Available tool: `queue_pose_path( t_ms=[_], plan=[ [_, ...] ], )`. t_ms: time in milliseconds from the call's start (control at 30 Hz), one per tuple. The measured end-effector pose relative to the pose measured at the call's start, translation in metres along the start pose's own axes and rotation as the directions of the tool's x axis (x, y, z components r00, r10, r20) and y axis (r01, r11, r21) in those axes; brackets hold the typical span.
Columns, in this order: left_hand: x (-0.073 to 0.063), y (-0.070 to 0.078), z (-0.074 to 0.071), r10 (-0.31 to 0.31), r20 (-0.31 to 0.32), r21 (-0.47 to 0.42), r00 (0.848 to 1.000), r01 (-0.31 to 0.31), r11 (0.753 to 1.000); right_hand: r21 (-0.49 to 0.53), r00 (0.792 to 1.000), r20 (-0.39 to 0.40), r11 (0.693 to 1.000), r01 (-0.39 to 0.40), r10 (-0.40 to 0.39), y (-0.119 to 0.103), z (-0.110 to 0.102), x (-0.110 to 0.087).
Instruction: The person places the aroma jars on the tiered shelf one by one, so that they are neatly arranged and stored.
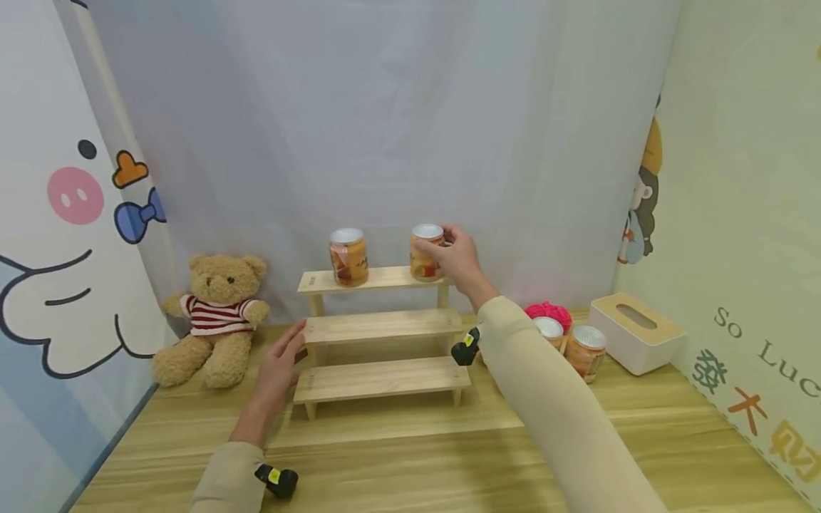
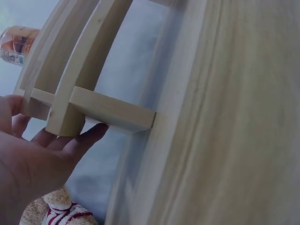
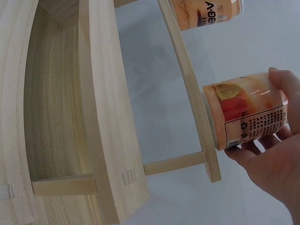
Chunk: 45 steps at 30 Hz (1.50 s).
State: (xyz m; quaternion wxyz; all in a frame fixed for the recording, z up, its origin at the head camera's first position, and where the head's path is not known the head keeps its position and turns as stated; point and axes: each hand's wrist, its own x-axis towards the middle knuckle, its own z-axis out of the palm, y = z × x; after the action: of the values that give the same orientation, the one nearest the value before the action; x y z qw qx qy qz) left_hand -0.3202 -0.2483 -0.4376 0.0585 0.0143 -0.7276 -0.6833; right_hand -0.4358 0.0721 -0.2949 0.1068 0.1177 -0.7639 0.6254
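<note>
My right hand (image 1: 458, 258) grips an orange-labelled can (image 1: 426, 265) with a silver lid, thumb on one side and fingers on the other. The can is upright at the right end of the top tier of a three-tier wooden display stand (image 1: 385, 325); its base appears to meet the board in the right wrist view. A second similar can (image 1: 349, 258) stands towards the left of that tier. At the stand's left end, my left hand (image 1: 280, 370) touches the board ends with extended fingers (image 2: 89, 140).
Right of the stand, more cans (image 1: 586, 354) stand by a bright pink item (image 1: 549, 313), partly behind my right forearm. A white tissue box (image 1: 635, 342) with a wooden lid is farther right. A teddy bear (image 1: 221, 320) in a striped shirt sits left.
</note>
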Motion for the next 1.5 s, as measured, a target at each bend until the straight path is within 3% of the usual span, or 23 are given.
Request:
queue_pose_path(
  t_ms=[200, 367, 533, 1233, 1500],
  plan=[
    [0.006, 0.0, 0.002, 0.051, 0.041, 0.003, 0.998, -0.052, 0.999, -0.03, 0.997, 0.069, 0.999, 0.023, -0.021, 0.002, -0.003, 0.003],
    [0.005, -0.001, 0.003, 0.048, 0.036, -0.021, 0.998, -0.047, 0.999, -0.09, 0.993, 0.114, 0.995, 0.052, -0.041, 0.009, -0.003, 0.003],
    [0.002, -0.001, 0.003, 0.01, 0.025, -0.016, 1.0, -0.009, 1.0, -0.103, 0.993, 0.111, 0.993, 0.057, -0.046, 0.015, -0.002, 0.002],
    [0.005, -0.003, -0.004, -0.004, 0.05, -0.001, 0.999, 0.004, 1.0, -0.126, 0.992, 0.118, 0.99, 0.067, -0.052, 0.012, 0.014, 0.001],
    [0.003, -0.004, -0.002, -0.008, 0.072, -0.015, 0.997, 0.009, 1.0, -0.06, 0.977, 0.213, 0.998, 0.016, -0.003, 0.016, -0.012, -0.014]
  ],
)
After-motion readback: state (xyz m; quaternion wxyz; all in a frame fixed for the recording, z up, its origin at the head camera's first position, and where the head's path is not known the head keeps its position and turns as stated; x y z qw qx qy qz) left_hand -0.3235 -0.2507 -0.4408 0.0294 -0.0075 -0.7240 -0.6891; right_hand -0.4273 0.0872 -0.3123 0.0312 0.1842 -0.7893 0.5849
